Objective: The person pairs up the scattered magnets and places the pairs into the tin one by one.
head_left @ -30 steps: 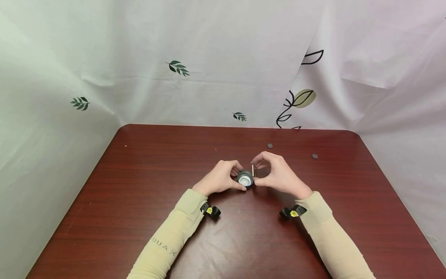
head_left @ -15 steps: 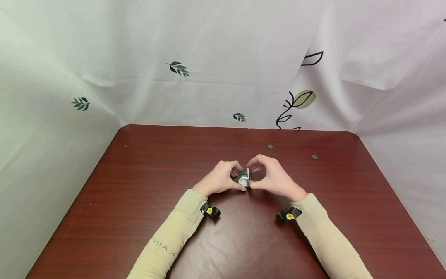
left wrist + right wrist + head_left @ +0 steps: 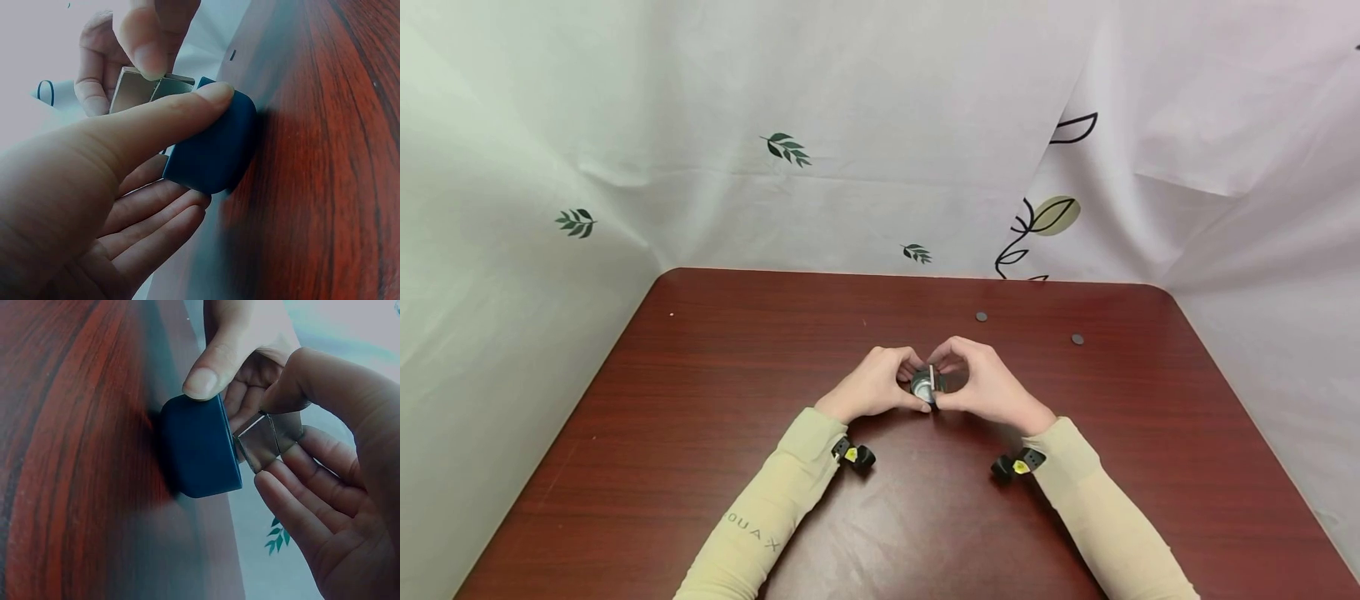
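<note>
A small round blue cup (image 3: 919, 390) with a silvery inside stands on the table, between both hands. My left hand (image 3: 874, 382) holds it from the left, thumb on the near side and fingers behind. In the left wrist view the thumb presses the outer wall of the blue cup (image 3: 212, 147). My right hand (image 3: 988, 382) pinches a flat, shiny metal piece (image 3: 259, 444) with a seam across it, between thumb and fingers. That metal piece (image 3: 932, 377) is upright at the cup's open rim; whether its lower edge touches the inside is hidden.
Two small dark grey discs lie on the reddish-brown wooden table (image 3: 737, 333), one disc (image 3: 981, 317) beyond the right hand, the other disc (image 3: 1077, 339) farther right. White cloth (image 3: 850, 208) with leaf prints hangs behind the table and at both sides.
My right hand has moved left and slightly nearer, bringing the metal piece from beside the cup to over its opening. The left hand and the cup have stayed in place.
</note>
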Demonstrator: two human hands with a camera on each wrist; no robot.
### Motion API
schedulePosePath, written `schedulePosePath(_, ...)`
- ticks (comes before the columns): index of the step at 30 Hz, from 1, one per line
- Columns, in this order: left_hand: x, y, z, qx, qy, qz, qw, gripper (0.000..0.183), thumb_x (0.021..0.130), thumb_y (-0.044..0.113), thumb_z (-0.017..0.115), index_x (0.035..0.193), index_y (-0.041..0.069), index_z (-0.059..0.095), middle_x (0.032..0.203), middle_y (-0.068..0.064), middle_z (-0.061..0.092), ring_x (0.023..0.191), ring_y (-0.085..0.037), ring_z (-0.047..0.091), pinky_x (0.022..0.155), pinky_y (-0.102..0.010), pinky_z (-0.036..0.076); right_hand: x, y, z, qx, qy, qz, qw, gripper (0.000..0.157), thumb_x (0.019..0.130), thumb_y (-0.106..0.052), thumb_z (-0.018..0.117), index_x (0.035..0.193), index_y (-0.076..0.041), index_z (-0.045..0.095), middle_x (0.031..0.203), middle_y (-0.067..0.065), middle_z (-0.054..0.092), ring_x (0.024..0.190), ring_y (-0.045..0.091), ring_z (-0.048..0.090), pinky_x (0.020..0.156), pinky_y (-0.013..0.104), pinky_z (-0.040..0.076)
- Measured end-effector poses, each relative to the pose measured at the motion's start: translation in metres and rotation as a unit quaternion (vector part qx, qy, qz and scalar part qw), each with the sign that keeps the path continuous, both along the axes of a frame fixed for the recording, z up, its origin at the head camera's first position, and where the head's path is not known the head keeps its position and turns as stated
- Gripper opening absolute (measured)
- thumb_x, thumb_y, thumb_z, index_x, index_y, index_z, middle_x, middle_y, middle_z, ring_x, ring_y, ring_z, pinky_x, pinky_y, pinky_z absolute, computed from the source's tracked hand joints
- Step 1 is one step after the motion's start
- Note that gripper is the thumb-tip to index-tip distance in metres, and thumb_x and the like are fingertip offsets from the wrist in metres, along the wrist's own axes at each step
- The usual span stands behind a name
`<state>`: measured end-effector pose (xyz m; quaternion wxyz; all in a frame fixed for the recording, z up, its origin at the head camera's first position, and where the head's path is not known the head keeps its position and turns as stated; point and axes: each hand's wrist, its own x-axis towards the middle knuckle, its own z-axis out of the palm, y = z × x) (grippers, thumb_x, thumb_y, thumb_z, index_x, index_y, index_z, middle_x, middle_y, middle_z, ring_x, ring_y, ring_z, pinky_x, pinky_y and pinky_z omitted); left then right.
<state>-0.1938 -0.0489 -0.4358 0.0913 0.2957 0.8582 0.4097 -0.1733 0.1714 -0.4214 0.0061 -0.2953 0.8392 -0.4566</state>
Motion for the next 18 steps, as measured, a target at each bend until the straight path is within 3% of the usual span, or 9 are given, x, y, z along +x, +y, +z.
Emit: schedulePosePath(18,-0.0002,-0.0003,-0.0010,-0.006,0.007,0.001,1.0000,0.053,0.070,0.025,0.097,0.109,0.007,0.068,0.096,0.002,0.071,0.089,-0.007,0.067,0.082,-0.021,0.054,-0.0022,0.0017,-0.0054,0.043,0.000,0.006,0.999,0.042,0.074,-0.008,0.088,0.110,-0.013,0.067,0.105,-0.005,0.065,0.092,0.013,0.064,0.082,0.041,0.057)
